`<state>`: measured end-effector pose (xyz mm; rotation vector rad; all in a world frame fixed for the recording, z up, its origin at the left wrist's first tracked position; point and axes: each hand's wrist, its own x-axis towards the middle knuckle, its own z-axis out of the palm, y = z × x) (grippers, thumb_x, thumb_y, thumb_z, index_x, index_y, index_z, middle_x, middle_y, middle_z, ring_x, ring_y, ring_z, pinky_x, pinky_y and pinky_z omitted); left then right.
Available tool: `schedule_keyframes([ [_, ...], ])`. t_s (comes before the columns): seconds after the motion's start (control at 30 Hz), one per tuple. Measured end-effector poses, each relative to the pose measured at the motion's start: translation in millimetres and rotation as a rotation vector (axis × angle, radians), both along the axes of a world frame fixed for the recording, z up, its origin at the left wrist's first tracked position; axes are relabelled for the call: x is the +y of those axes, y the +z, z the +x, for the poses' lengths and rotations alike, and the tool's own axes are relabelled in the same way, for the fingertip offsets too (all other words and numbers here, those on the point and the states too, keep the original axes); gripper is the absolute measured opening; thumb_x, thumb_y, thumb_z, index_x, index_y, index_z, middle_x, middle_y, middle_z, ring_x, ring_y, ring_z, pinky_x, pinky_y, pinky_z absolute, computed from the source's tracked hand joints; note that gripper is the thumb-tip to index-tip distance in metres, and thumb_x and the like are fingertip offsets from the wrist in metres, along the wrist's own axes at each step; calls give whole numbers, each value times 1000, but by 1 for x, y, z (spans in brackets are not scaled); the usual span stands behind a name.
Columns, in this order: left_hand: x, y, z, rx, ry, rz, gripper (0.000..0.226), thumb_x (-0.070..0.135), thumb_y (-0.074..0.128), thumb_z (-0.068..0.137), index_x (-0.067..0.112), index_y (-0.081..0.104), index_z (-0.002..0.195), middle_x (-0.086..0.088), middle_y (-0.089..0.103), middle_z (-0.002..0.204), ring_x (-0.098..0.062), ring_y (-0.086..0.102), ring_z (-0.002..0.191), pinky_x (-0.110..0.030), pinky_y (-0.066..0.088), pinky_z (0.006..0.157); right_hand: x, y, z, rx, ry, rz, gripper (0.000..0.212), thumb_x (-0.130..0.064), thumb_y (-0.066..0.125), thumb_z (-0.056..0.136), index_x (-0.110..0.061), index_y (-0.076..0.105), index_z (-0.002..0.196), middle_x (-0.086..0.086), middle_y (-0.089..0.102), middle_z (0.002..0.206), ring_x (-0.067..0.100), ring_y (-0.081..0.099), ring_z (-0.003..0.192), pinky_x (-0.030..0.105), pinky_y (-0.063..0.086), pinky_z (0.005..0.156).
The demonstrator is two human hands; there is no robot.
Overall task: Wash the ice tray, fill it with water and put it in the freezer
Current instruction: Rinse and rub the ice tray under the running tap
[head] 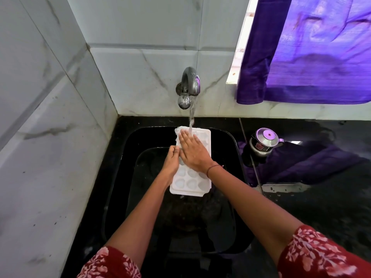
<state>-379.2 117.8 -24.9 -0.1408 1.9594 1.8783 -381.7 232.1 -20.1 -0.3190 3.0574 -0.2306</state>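
White ice tray [190, 182], black sink [120, 177], purple curtain [313, 57].

White ice tray [190, 181] lies lengthwise under running water.

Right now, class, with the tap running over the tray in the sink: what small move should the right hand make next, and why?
Probably slide the right hand back along the ice tray toward the near pockets. The water falls on the far end, where that palm rubs, while the left hand grips the left edge. The near pockets look unrubbed.
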Motion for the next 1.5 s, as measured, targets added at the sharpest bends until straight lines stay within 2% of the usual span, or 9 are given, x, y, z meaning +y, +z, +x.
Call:
schedule_keyframes([
  [0.27, -2, -9, -7, -59, 59, 4, 50, 39, 30, 102, 15, 30, 146, 1, 38, 147, -16, 39, 134, -30, 35, 108, -9, -9, 30, -20, 140, -50, 64, -38, 18, 99, -7, -4, 150, 11, -10, 159, 16, -16, 144, 30, -12, 117],
  [0.43, -1, -11, -10, -58, 102, -81, 23, 28, 32, 103, 16, 47, 115, -4, 55, 114, -12, 53, 96, -25, 42, 76, -1, -6, 41, -186, 188, -140, 73, -48, 25, 100, -8, -10, 149, 10, -16, 158, 14, -20, 143, 36, -8, 120],
  [0.6, -1, -17, -35, -201, 208, -118, 35, 21, 32, 103, -4, 41, 125, -21, 54, 119, -25, 52, 94, -35, 43, 80, -1, -7, 61, -255, 252, -154, 91, -53, 51, 90, -14, -5, 151, 9, -10, 159, 19, -10, 147, 33, -4, 119],
  [0.73, -5, -20, -41, -338, 143, -123, 43, 25, 37, 101, -6, 44, 131, -22, 57, 123, -35, 61, 102, -37, 47, 79, -3, 0, 55, -131, 102, -274, 71, -9, 58, 88, -19, 23, 150, 10, 30, 153, 25, 35, 138, 33, 32, 110],
  [0.83, -1, -3, -35, -401, 118, -87, 39, 38, 33, 101, 7, 56, 110, -10, 62, 87, -21, 66, 55, -31, 49, 54, 1, 5, 42, -59, -90, -519, 56, -9, 63, 81, -15, 48, 135, 13, 64, 120, 31, 61, 109, 35, 47, 88],
  [0.9, 7, 4, -34, -400, 65, -135, 46, 43, 27, 101, 9, 58, 106, -8, 63, 87, -19, 63, 55, -28, 47, 49, 4, 8, 33, -84, -199, -627, 52, -15, 71, 79, -9, 48, 125, 14, 67, 106, 31, 65, 97, 32, 48, 75],
  [1.1, 7, 10, -33, -107, -155, -722, 59, 55, 15, 97, 26, 40, 142, -17, 26, 152, -33, 30, 138, -43, 28, 111, 8, 20, 13, -126, -337, -728, 43, -9, 69, 78, -4, 45, 113, 14, 63, 104, 24, 63, 92, 25, 44, 68],
  [1.37, 9, 6, -36, 198, -59, -558, 29, 35, 35, 99, 21, 57, 112, -12, 50, 119, -28, 52, 109, -38, 44, 90, 20, 36, -8, -138, -456, -762, 50, -20, 73, 79, -9, 52, 122, 8, 62, 115, 22, 57, 106, 23, 39, 77],
  [1.5, -3, -2, -34, 231, 4, -589, 27, 28, 40, 98, 26, 58, 119, -8, 46, 127, -25, 43, 121, -39, 39, 100, 32, 44, -10, -164, -541, -895, 49, -20, 75, 77, -12, 56, 122, 2, 60, 108, 16, 57, 100, 25, 44, 83],
])
